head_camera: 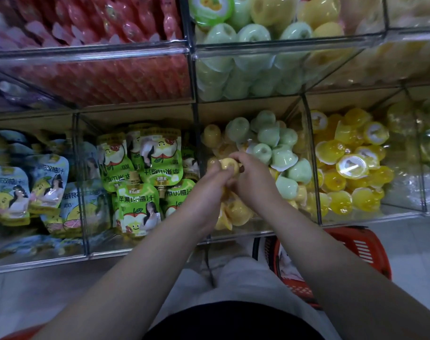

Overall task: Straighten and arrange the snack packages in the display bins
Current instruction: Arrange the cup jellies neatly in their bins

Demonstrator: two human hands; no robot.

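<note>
Red basket [371, 244] near clear jelly bin [253, 228]

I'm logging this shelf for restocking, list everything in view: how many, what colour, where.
held jelly cup: one, pale yellow, between both hands
green jelly cups: many, pale green, lower middle bin
yellow jelly cups: several, pale yellow, same bin, front
bright yellow cups: many, deep yellow, lower right bin
green pouches: several, green, bin left of middle
blue pouches: several, blue and yellow, lower left
red packets: many, red, upper left bin
upper cups: many, green and yellow, upper middle bin
basket: one, red, floor at right
left hand: grips held jelly cup
right hand: grips held jelly cup
</note>
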